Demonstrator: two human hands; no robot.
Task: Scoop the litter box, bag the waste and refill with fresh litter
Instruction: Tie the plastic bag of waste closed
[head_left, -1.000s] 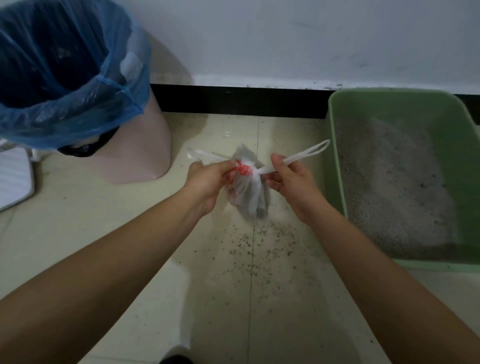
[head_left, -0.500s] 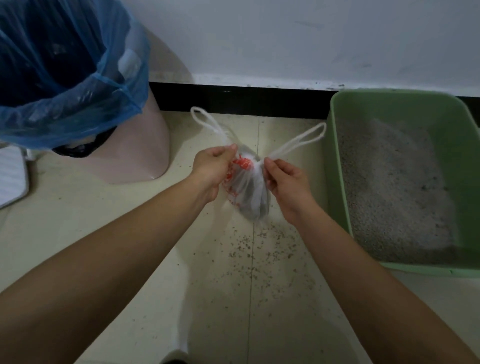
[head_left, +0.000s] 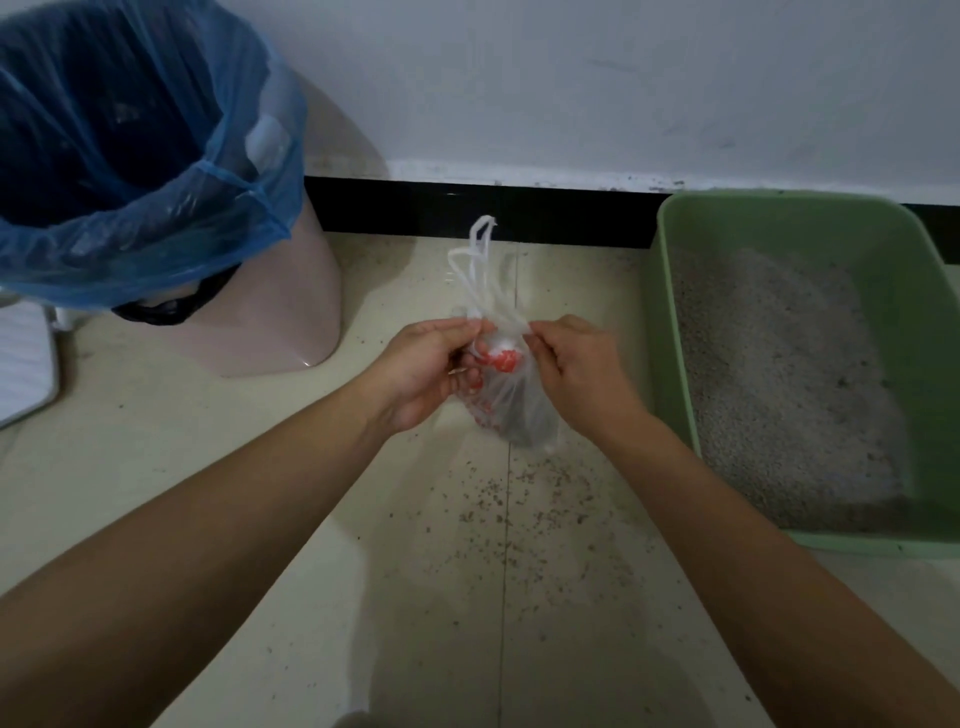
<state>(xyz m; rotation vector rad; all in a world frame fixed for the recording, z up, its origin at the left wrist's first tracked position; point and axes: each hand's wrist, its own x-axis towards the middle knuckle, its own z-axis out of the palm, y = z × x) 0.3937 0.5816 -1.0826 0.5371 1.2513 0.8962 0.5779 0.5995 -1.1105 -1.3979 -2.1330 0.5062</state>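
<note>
A small clear plastic waste bag (head_left: 511, 410) with red print hangs above the floor between my hands, dark clumps showing in its bottom. My left hand (head_left: 431, 371) pinches the bag's neck from the left and my right hand (head_left: 582, 371) pinches it from the right. The bag's two white handles (head_left: 480, 270) stick up together above the neck. The green litter box (head_left: 930, 322) stands to the right against the wall, holding grey litter (head_left: 784, 384).
A pink bin (head_left: 291, 322) lined with a blue bag (head_left: 156, 223) stands at the left by the wall. A white object (head_left: 21, 364) lies at the far left edge. Spilled litter grains (head_left: 519, 514) dot the tile floor under the bag.
The two handles, earlier pulled apart to left and right, now stand upright together above the neck. Both hands have closed in toward the bag's neck.
</note>
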